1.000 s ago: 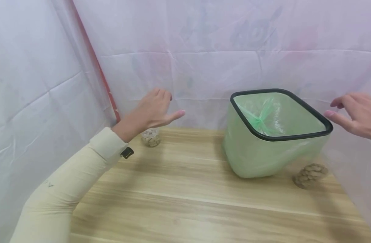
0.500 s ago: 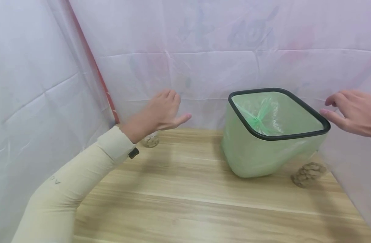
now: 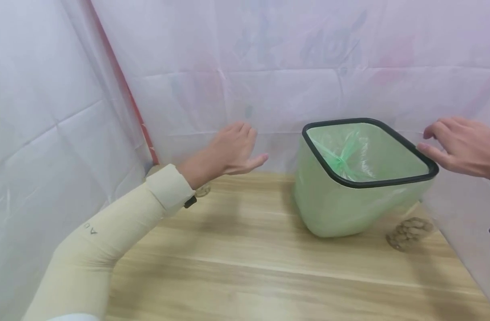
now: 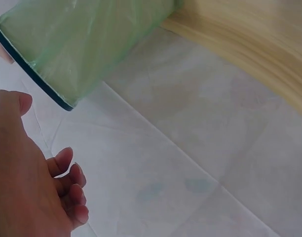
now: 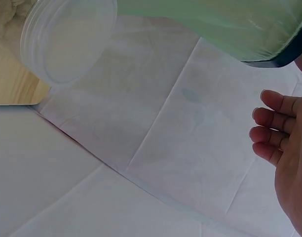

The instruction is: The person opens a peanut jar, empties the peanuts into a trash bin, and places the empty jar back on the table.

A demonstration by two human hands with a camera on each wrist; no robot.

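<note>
Head view: our left hand (image 3: 233,149) hangs in the air with fingers straight and loosely spread, holding nothing, to the left of the bin (image 3: 357,178) and apart from it. Our right hand (image 3: 462,145) hovers just beside the bin's right rim, fingers relaxed and slightly bent, thumb toward the rim; we cannot tell whether it touches.

The bin stands on the far right part of the table (image 3: 249,267), between our two hands. A jar (image 3: 409,232) of pale lumps lies on its side near the bin's right foot; a second jar (image 3: 202,190) peeks out behind our left wrist. Nothing stands between either hand and the bin.

The bin is squarish with rounded corners, a dark rim and a thin, glossy green liner. The table is light wood grain. Creased white sheeting (image 3: 48,111) hangs all around.
</note>
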